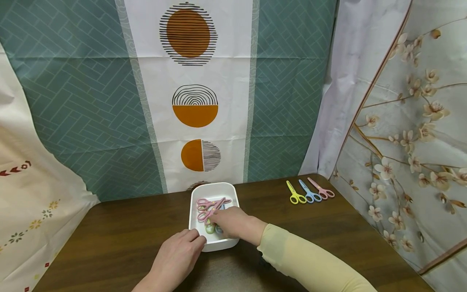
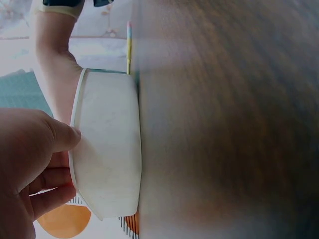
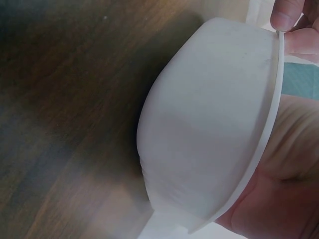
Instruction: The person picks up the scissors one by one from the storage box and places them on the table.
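Note:
A white tray (image 1: 195, 235) stands on the table and holds several pairs of small scissors. My left hand (image 1: 178, 253) pinches its near left rim; in the left wrist view the thumb (image 2: 67, 137) lies over the outer edge with fingers inside. Two pairs of pink scissors (image 1: 205, 216) lie crossed on top, with green scissors (image 1: 209, 228) and blue scissors (image 1: 219, 229) partly showing beneath. My right hand (image 1: 233, 221) reaches over the right rim, fingers down among the scissors. Its fingertips are hidden, and I cannot tell whether they grip a pair.
At the table's back right lie yellow scissors (image 1: 297, 195), a second pair of blue scissors (image 1: 310, 194) and another pink pair (image 1: 322, 189), side by side, blades pointing away. A patterned curtain (image 1: 204, 89) hangs behind the table (image 1: 146, 219), and a flowered cloth (image 1: 408, 162) along the right side.

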Motion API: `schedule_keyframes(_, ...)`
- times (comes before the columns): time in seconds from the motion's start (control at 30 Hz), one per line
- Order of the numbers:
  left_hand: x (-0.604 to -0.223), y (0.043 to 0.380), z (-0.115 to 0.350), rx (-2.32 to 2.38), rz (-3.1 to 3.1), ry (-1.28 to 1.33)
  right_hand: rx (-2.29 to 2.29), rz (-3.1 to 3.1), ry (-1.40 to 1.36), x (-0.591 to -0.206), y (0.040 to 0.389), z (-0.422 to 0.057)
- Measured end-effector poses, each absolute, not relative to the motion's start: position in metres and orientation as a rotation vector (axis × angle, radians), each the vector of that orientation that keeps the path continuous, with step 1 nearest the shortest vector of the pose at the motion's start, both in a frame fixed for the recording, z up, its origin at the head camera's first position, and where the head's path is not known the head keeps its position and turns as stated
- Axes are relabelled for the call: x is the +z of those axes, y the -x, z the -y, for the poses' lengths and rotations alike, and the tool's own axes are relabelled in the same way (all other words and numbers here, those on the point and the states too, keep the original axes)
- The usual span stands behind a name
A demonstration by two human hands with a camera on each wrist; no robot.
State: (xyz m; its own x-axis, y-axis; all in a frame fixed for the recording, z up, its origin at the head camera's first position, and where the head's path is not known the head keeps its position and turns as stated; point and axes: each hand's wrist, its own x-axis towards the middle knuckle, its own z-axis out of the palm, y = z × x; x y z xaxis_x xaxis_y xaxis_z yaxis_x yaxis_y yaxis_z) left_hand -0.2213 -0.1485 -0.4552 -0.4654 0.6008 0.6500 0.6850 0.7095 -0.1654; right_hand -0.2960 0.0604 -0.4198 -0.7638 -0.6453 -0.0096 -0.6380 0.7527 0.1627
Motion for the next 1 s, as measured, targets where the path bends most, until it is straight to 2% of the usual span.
schedule_keyframes(1.0,-0.4549,0.2210,0.1482,-0.153,2.217,0.971,-0.122,2.949,-1.084,-0.4268,0.3048,-0.0622)
